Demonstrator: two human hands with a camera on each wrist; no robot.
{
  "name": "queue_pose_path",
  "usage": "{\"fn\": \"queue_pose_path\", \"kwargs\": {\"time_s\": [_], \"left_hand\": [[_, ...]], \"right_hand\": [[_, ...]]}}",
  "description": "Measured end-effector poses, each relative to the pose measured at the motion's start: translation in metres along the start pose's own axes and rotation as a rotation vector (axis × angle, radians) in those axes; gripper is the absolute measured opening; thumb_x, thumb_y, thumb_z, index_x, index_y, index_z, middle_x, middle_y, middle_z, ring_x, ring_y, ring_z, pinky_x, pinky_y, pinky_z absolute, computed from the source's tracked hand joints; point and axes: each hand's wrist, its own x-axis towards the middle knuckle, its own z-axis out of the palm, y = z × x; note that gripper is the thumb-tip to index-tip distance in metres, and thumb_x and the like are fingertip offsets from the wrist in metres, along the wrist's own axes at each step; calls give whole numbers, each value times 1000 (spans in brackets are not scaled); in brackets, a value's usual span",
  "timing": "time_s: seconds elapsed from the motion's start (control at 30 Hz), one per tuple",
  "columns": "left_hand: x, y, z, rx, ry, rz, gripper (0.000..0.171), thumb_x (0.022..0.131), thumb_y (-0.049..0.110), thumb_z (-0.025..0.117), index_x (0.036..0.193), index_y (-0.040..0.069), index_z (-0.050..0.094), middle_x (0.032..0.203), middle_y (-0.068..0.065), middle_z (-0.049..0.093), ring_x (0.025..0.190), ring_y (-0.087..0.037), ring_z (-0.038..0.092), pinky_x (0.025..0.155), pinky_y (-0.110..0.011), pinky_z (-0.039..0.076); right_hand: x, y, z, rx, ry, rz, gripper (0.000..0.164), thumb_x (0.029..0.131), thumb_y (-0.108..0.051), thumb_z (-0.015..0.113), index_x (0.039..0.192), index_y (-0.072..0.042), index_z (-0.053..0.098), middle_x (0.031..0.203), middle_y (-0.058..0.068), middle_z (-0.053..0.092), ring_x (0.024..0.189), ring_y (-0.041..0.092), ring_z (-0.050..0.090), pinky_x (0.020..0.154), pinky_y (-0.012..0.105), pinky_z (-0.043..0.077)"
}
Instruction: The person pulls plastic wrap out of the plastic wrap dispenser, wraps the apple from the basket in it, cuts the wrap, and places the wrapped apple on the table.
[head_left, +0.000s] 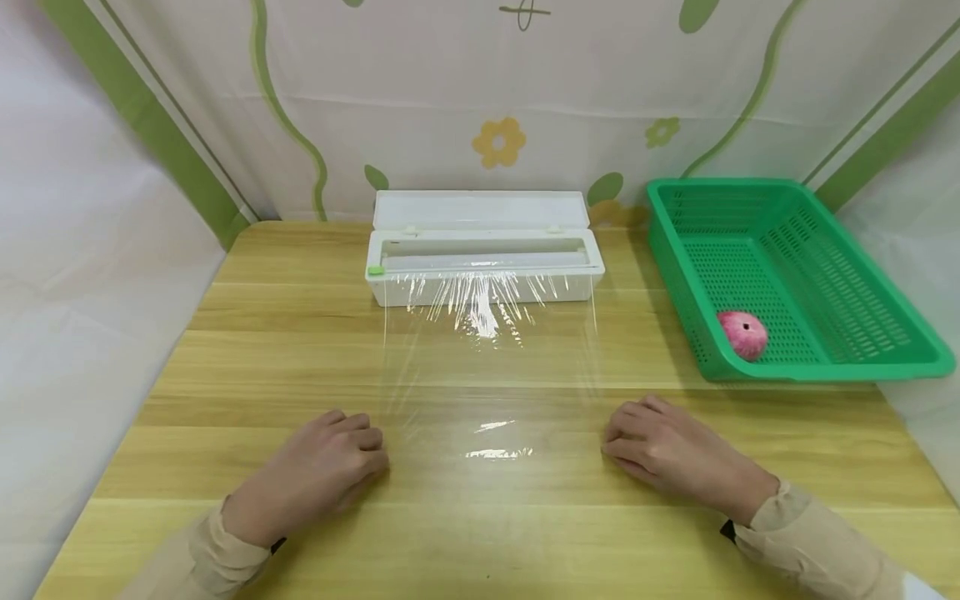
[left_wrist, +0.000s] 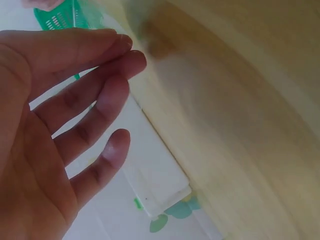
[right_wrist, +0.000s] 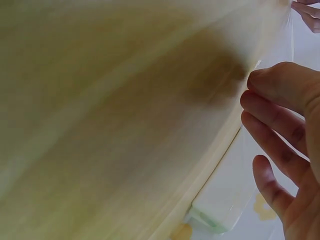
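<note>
A sheet of clear cling film [head_left: 487, 358] stretches from the white film dispenser [head_left: 480, 287] toward the front of the wooden table, with creases fanning out near the cutter bar. At the film's left side, my left hand [head_left: 318, 467] pinches its edge between thumb and fingertips. My right hand [head_left: 671, 450] pinches the opposite edge. Both wrist views show thumb and index finger meeting, while the other fingers of the left hand [left_wrist: 75, 110] and the right hand [right_wrist: 285, 135] are spread and slightly bent. The dispenser's lid [head_left: 480, 210] stands raised, and a film roll lies inside.
To the right stands a green plastic basket [head_left: 825, 371] with a pink round fruit [head_left: 742, 335] in its near left corner. A patterned curtain [head_left: 420, 108] hangs behind the table [head_left: 247, 358]. A small green slider [head_left: 376, 270] sits at the dispenser's left end.
</note>
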Motion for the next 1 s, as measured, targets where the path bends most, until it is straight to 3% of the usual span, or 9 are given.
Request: {"fn": "queue_pose_path", "kwargs": {"time_s": [0.17, 0.4, 0.57, 0.7, 0.83, 1.0], "left_hand": [[-2, 3, 2, -11, -11, -39, 14, 78, 13, 69, 72, 22, 60, 74, 13, 45, 70, -9, 44, 60, -27, 38], [-8, 7, 0, -75, -9, -102, 9, 81, 17, 68, 77, 22, 62, 90, 8, 50, 74, -6, 46, 61, -27, 39], [-13, 10, -3, -86, -59, -116, 4, 83, 20, 68, 86, 20, 65, 92, 8, 51, 76, -6, 46, 66, -31, 43], [-15, 10, -6, -95, -104, -135, 13, 84, 24, 70, 94, 17, 68, 93, 8, 55, 80, -6, 50, 69, -31, 45], [-15, 9, -6, -88, -103, -137, 20, 83, 25, 70, 100, 14, 68, 94, 7, 55, 81, -6, 51, 71, -32, 45], [-14, 6, -3, -76, -88, -127, 21, 83, 25, 70, 100, 12, 68, 93, 7, 54, 79, -7, 50, 68, -32, 45]], "right_hand": [[-2, 0, 2, 3, 5, 3, 35, 104, -25, 38, 89, -16, 69, 95, -6, 56, 91, 13, 53, 78, 34, 42], [-7, -1, 1, 33, 10, 36, 39, 105, -29, 37, 97, -15, 72, 100, -6, 58, 96, 13, 54, 78, 34, 43], [-11, -3, -2, 19, 7, 34, 29, 101, -27, 45, 100, -14, 71, 104, -5, 58, 99, 15, 54, 79, 36, 43], [-12, -4, -4, 30, -5, 69, 22, 95, -25, 55, 104, -13, 70, 106, -4, 58, 100, 15, 54, 83, 37, 43], [-14, -5, -5, 47, -29, 144, 23, 88, -25, 64, 108, -14, 69, 107, -5, 58, 101, 13, 54, 87, 36, 42], [-16, -4, -5, 26, -76, 164, 30, 89, -27, 62, 116, -15, 67, 110, -5, 56, 103, 14, 52, 90, 36, 41]]}}
